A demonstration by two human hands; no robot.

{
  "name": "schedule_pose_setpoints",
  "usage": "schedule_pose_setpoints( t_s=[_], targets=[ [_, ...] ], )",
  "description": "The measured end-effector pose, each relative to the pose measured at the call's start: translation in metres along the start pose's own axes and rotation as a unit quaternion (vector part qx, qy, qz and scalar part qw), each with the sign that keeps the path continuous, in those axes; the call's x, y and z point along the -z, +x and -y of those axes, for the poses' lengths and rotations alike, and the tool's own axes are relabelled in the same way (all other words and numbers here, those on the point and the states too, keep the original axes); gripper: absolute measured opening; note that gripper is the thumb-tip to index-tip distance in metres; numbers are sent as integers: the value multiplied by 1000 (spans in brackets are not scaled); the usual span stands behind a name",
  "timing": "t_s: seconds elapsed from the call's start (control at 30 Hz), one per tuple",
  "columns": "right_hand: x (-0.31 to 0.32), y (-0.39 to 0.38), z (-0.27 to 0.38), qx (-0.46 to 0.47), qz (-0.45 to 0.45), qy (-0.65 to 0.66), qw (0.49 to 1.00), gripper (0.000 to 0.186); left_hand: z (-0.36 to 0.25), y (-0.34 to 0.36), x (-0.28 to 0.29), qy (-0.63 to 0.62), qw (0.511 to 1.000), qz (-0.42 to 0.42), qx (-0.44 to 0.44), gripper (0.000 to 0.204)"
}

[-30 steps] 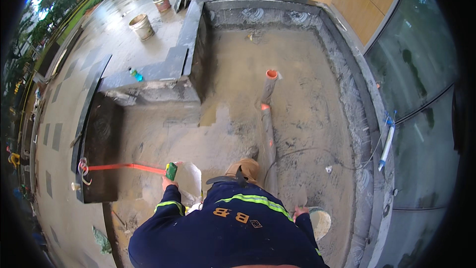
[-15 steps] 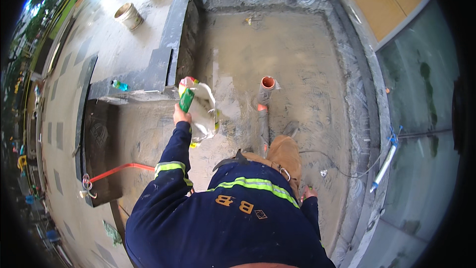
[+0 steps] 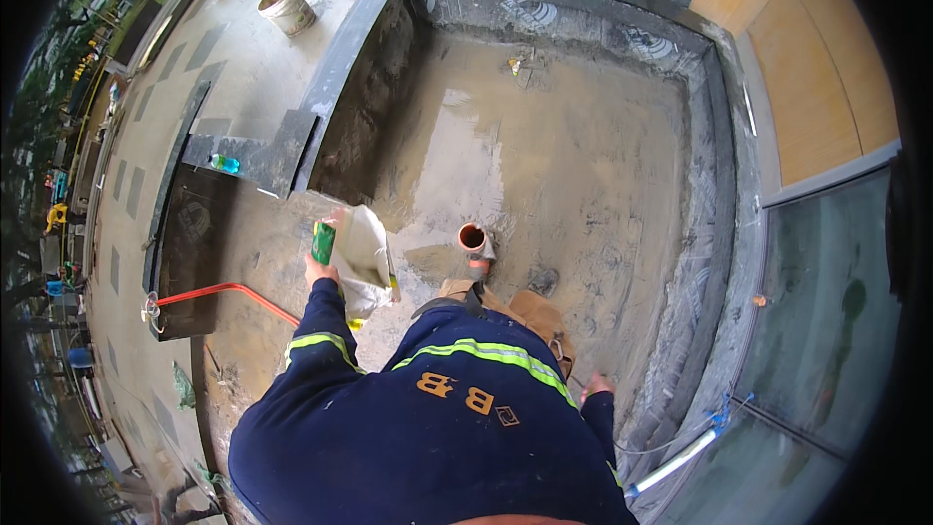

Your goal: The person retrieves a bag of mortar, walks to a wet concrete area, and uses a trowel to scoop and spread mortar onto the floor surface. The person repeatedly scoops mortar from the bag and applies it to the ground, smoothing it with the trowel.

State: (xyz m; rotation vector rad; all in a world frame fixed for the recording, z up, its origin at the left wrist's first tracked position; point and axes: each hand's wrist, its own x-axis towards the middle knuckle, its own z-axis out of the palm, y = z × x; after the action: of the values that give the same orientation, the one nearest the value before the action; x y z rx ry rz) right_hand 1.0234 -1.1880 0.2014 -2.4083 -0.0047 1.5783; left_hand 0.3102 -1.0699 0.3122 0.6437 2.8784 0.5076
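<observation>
My left hand point(image 3: 321, 270) is closed on an opened bag point(image 3: 363, 248) and holds it out in front of me, to the left. The bag has a white inside, with a green part point(image 3: 324, 241) at my fingers and yellow patches along its edge. What lies inside it is hard to make out. Low at my right side, my right hand point(image 3: 598, 387) shows only in part beyond the dark blue sleeve. Its fingers look curled, and anything in them is too small to name. An orange pipe point(image 3: 473, 237) stands upright from the floor ahead of me.
A low dark wall point(image 3: 355, 49) bounds the wet, muddy floor point(image 3: 583, 146). On its left ledge lies a bottle of blue liquid point(image 3: 224, 163). An orange-red conduit point(image 3: 228, 289) crosses at left. A bucket point(image 3: 287, 8) stands outside; a white tube point(image 3: 675, 462) lies at right by glass panels.
I have stepped forward and turned, so the upright pipe is nearer my body. The bag stays in my left hand, now lower and farther left in view. My right hand has shifted slightly.
</observation>
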Motion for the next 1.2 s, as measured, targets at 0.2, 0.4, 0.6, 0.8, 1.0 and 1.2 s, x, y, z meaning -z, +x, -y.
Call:
schedule_pose_setpoints(
  t_s=[0.2,0.4,0.6,0.8,1.0,1.2],
  targets=[
    [73,50,191,128,-49,-84,987,36,-47,-17,12,65,998,-15,21,39],
    [43,57,320,210,6,20,977,26,-119,-2,6,40,995,-75,43,33],
    [-10,89,389,65,24,-47,996,28,-199,66,-73,6,995,-80,64,38],
    [-17,62,503,79,-4,-130,988,24,-318,107,-142,-38,991,-91,86,42],
    [-18,48,679,162,-34,-214,963,24,-385,134,-177,-122,981,-100,111,50],
    [-25,119,838,592,-116,-431,671,37,-445,119,-214,-184,971,-133,76,50]
  ],
)
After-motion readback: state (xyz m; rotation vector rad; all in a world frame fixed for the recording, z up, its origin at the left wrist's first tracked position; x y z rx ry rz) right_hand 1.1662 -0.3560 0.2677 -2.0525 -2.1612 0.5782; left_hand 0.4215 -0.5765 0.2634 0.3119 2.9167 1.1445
